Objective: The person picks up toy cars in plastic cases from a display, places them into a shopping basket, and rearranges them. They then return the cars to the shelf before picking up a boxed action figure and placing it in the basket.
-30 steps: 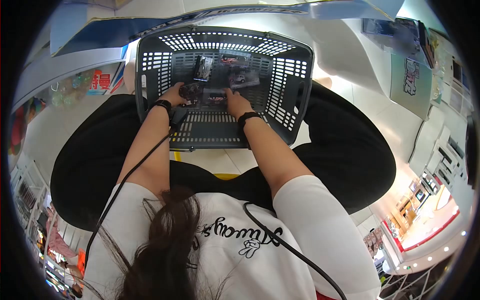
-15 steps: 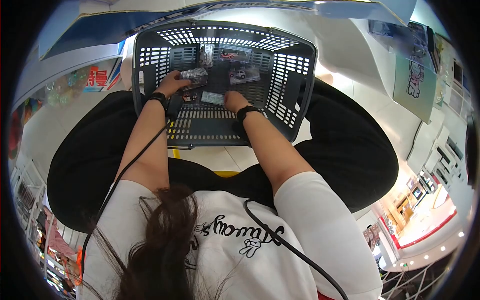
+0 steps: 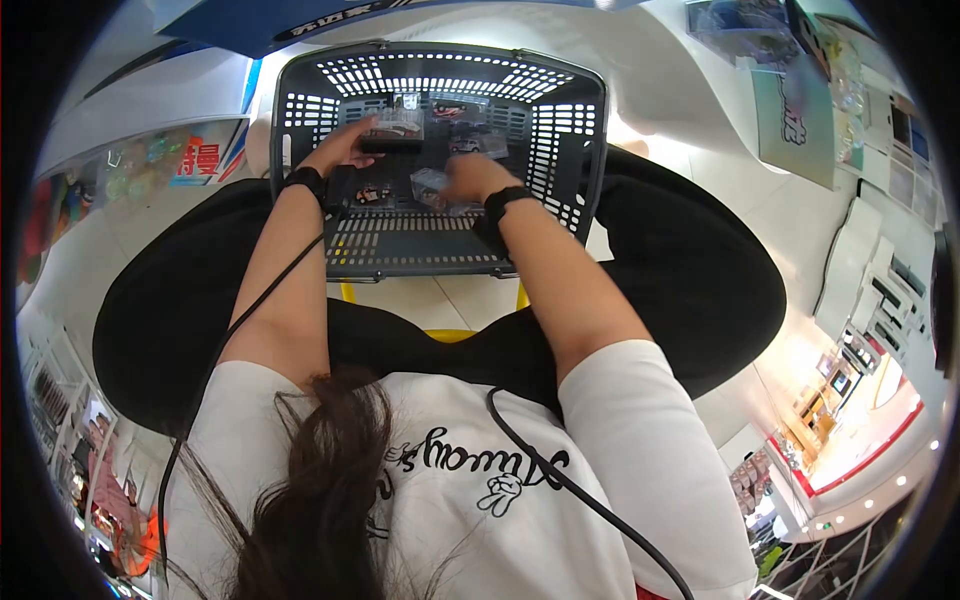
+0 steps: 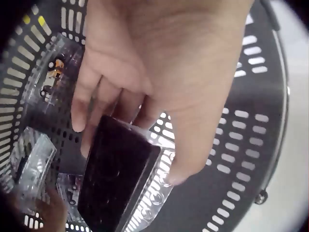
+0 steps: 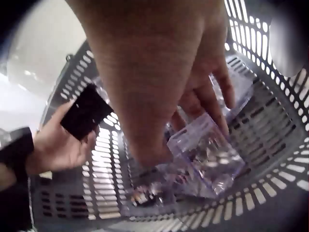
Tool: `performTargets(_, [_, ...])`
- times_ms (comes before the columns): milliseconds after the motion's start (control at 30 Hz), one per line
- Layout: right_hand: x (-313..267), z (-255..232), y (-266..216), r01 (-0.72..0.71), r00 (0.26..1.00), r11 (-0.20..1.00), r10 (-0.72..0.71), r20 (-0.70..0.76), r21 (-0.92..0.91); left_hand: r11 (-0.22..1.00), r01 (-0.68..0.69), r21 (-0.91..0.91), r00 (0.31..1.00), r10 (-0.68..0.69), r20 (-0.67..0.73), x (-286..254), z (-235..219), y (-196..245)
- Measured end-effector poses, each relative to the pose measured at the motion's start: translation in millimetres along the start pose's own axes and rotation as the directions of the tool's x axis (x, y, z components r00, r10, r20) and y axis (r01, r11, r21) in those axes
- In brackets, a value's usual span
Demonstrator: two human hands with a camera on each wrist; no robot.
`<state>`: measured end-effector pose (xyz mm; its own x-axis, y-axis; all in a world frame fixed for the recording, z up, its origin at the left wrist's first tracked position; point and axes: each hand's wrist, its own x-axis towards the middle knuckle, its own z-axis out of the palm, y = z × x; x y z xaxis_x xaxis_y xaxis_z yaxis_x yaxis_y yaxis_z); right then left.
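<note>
Inside a dark grey shopping basket (image 3: 425, 248), my left hand (image 3: 335, 150) grips a clear display case with a black base (image 4: 116, 174). The base is turned toward the wrist camera. My right hand (image 3: 482, 178) holds a tilted clear plastic case (image 5: 207, 157) between thumb and fingers; the thumb partly hides it. Near the basket's front wall lies a case with an orange and white toy car (image 4: 52, 77). Toward the right is another boxed toy car (image 3: 470, 143). Farther back, one more boxed car (image 3: 450, 108) lies on the basket floor.
The basket stands between the person's black-trousered knees (image 3: 690, 280). A blue printed panel (image 3: 280, 22) overhangs its far side. A black cable (image 3: 265, 295) runs along the left arm. Shop shelves and goods stand around both sides.
My left hand has raised its case from the basket floor and turned it. My right hand has moved slightly up and right, and the case at its fingers is now tilted.
</note>
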<state>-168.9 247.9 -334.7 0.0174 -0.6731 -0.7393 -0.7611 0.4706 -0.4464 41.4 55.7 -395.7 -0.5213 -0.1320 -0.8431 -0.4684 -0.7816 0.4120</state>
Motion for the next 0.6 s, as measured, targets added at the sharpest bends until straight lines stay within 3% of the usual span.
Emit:
performTargets(133, [-31.3, -68.8, 0.9, 0.002, 0.999, 0.995, -0.006, 0.048, 0.1, 0.953, -0.08, 0.291, 0.993, 0.102, -0.058, -44.2, 35.7, 43.9])
performTargets(167, [-43.6, -86.6, 4.1, 0.075, 0.996, 0.991, -0.079, 0.034, 0.108, 0.924, -0.146, 0.355, 0.98, 0.184, -0.076, -56.9, 42.5, 50.1])
performTargets(233, [-73.9, -121.1, 10.6, 0.223, 0.974, 0.967, -0.226, 0.006, 0.12, 0.808, -0.165, 0.565, 0.962, 0.258, -0.088, -87.8, 55.0, 74.3])
performTargets(267, [-98.2, -139.0, 4.8, 0.171, 0.985, 0.97, -0.175, 0.009, 0.171, 0.727, -0.249, 0.64, 0.924, 0.376, -0.068, -107.4, 67.7, 82.9])
performTargets(300, [-125.3, -154.3, -3.2, 0.121, 0.992, 0.968, -0.126, 0.011, 0.219, 0.664, -0.247, 0.706, 0.913, 0.404, -0.061, -125.0, 71.9, 93.2])
performTargets(367, [-169.4, -169.7, -10.6, 0.215, 0.976, 0.941, -0.198, -0.089, 0.26, 0.519, -0.233, 0.822, 0.887, 0.459, -0.038, -154.2, 80.4, 112.7])
performTargets(400, [-194.3, -177.1, -17.8, 0.258, 0.966, 0.912, -0.239, -0.101, 0.319, 0.487, -0.237, 0.84, 0.854, 0.517, -0.058, -167.4, 85.4, 114.8])
performTargets(533, [-260.8, -178.1, -18.9, 0.364, 0.925, 0.697, -0.346, -0.154, 0.618, 0.528, -0.378, 0.76, 0.843, 0.536, 0.047, -238.1, 104.6, 115.0])
performTargets(600, [-275.6, -175.6, -18.7, 0.397, 0.911, 0.657, -0.369, -0.186, 0.64, 0.531, -0.357, 0.769, 0.857, 0.514, 0.042, -271.3, 112.0, 114.5])
